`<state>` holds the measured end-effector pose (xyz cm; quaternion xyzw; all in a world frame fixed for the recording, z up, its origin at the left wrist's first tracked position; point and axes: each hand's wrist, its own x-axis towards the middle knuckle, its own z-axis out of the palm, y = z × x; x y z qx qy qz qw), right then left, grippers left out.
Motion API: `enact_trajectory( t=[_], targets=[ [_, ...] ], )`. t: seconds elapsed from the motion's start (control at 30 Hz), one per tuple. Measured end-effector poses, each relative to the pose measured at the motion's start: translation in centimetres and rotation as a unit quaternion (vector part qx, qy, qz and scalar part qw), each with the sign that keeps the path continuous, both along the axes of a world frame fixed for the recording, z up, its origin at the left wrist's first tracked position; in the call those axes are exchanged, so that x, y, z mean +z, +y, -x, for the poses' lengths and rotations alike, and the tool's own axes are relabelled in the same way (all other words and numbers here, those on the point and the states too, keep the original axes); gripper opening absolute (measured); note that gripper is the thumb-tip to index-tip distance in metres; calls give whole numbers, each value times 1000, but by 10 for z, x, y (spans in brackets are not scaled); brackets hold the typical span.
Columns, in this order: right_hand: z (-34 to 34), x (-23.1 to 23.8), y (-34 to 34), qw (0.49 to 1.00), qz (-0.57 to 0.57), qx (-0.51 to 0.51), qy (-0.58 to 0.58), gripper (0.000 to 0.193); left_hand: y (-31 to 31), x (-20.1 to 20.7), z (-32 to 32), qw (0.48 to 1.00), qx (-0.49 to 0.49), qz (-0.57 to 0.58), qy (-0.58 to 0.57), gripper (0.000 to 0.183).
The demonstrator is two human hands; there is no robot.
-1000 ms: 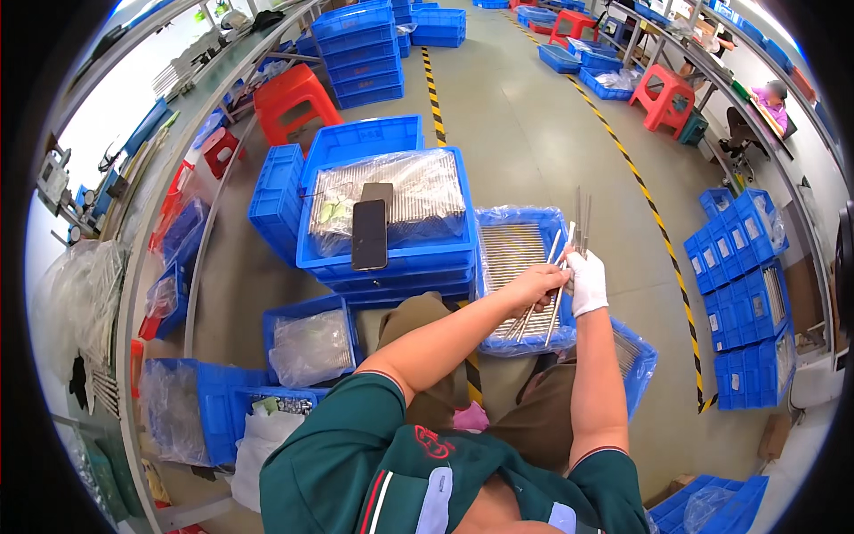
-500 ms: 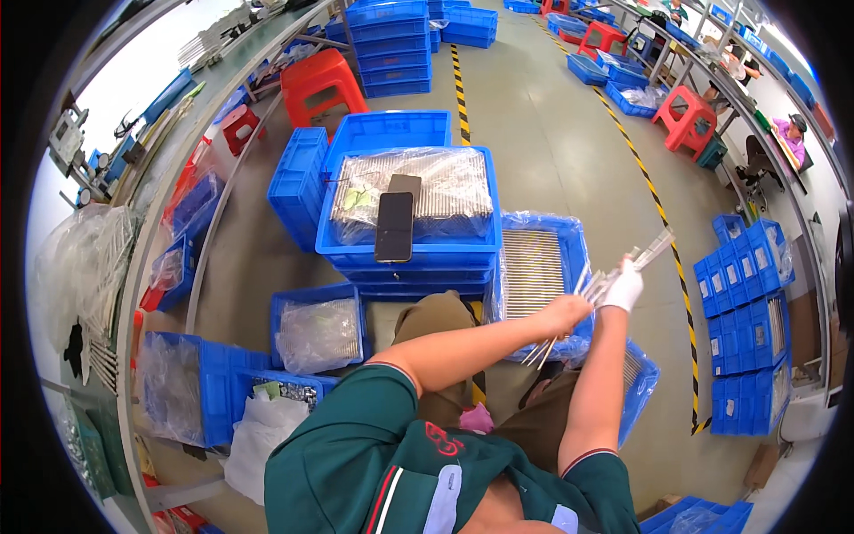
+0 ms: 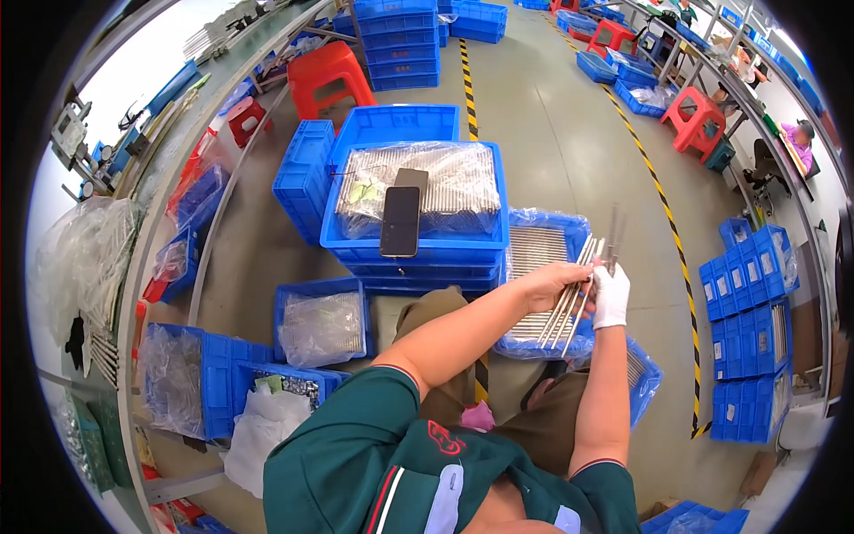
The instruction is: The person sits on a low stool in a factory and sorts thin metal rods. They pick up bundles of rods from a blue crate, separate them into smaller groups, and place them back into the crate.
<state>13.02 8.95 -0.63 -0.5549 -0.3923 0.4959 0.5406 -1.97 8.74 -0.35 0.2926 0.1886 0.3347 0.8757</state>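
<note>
Smooth grey floor (image 3: 516, 147) | left hand (image 3: 550, 283), gloved right hand (image 3: 611, 298): slim metallic rods (image 3: 559, 320)

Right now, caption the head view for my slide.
Bare left hand and white-gloved right hand holding slim silvery rods by a blue bin.

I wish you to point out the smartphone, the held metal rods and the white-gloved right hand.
Smartphone (image 3: 400, 221): head view, middle of its screen.
Held metal rods (image 3: 567, 319): head view, bundle's lower part.
White-gloved right hand (image 3: 611, 298): head view, middle of the hand.
</note>
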Motion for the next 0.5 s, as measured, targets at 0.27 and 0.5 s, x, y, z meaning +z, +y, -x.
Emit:
enact_trajectory(
  t=[0.27,0.5],
  targets=[
    [-3,-20,8,997,-40,38,-57,23,4,-15,2,999,18,-15,41,25],
    [-18,-1,-12,986,23,14,-162,22,29,-5,13,977,199,-7,77,28]
  ],
)
